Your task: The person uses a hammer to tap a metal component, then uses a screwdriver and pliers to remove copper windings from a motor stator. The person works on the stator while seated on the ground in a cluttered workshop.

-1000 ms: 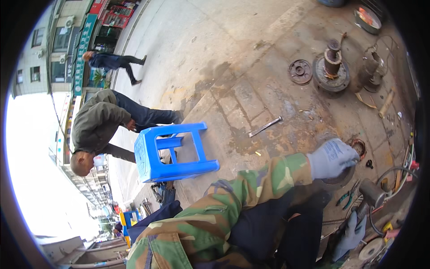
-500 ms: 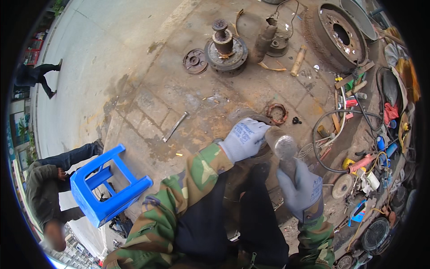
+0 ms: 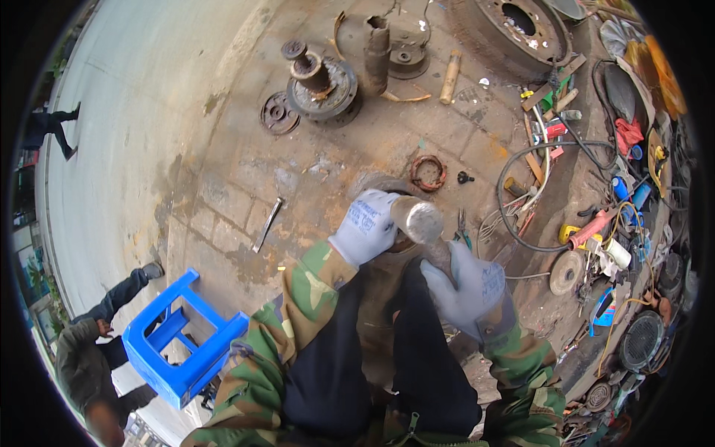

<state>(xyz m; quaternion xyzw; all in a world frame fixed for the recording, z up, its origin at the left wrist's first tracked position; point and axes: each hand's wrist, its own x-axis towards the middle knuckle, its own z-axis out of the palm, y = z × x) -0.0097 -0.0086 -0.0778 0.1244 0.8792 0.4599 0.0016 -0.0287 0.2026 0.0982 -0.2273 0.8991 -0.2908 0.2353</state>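
Observation:
My right hand (image 3: 471, 287), in a grey-white work glove, is wrapped round the handle of a hammer (image 3: 422, 220) with a thick, worn metal head. The head is raised just beside my left hand (image 3: 365, 228) and covers part of its fingers. My gloved left hand is closed above a round metal part (image 3: 381, 181) on the ground between my knees; what it grips is hidden. Beyond the hammer, a rusty reddish ring (image 3: 428, 173) lies next to a small black piece (image 3: 465, 177). Pliers (image 3: 463, 229) rest right of the hammer.
A metal bar (image 3: 268, 225) lies on the paving to the left, near a blue plastic stool (image 3: 173, 378). A greasy hub (image 3: 325, 91) and a wheel rim (image 3: 514, 33) stand farther off. Hoses (image 3: 500, 195) and tools crowd the right. Two people are at far left.
My view has shifted, so the ground things appear farther left. The hammer stays beside my closed left hand, its head now nearer those fingers. The pliers have come into sight.

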